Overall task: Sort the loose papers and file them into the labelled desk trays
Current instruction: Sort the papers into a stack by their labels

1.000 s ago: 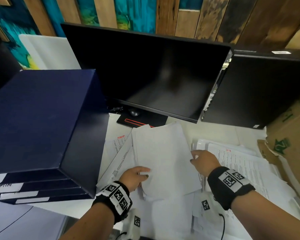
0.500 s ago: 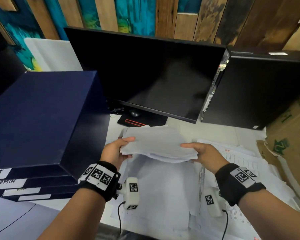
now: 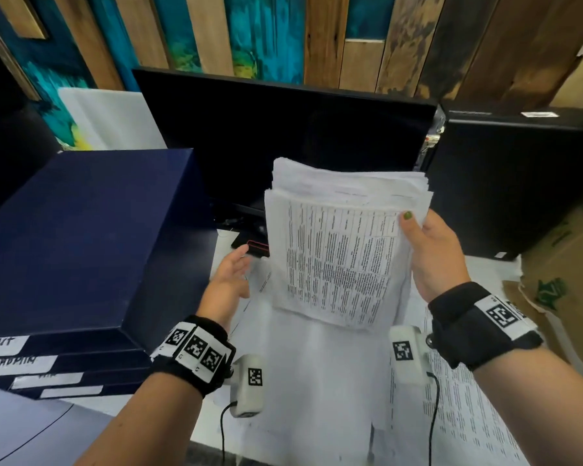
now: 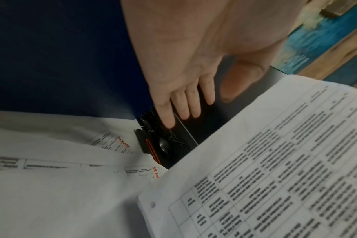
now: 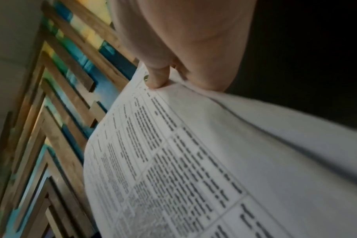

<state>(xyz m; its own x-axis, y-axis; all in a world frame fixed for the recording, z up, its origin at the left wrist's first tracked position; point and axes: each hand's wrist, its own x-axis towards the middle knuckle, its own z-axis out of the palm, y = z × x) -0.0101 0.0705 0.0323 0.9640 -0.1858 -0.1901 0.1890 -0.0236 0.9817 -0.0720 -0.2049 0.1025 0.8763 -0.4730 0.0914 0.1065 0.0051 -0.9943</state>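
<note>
My right hand (image 3: 428,250) grips a thick stack of printed papers (image 3: 337,250) by its right edge, thumb on the front sheet, and holds it upright above the desk. The front sheet carries a printed table (image 5: 173,169). My left hand (image 3: 231,274) hovers open beside the stack's left edge, fingers straight (image 4: 183,103), holding nothing. More loose papers (image 3: 317,381) lie spread on the desk below. The dark blue desk trays (image 3: 64,237) stand stacked at the left, with white handwritten labels (image 3: 24,363) on their fronts.
A black monitor (image 3: 283,129) stands behind the stack, its base (image 4: 163,148) on the desk. A black computer case (image 3: 519,176) is at the right, with cardboard boxes (image 3: 569,264) beyond it. A wooden slat wall rises behind.
The stack, held flat in both hands, has been tipped upright and raised. My left hand has let go and now hovers open to the left; only my right hand holds the papers.
</note>
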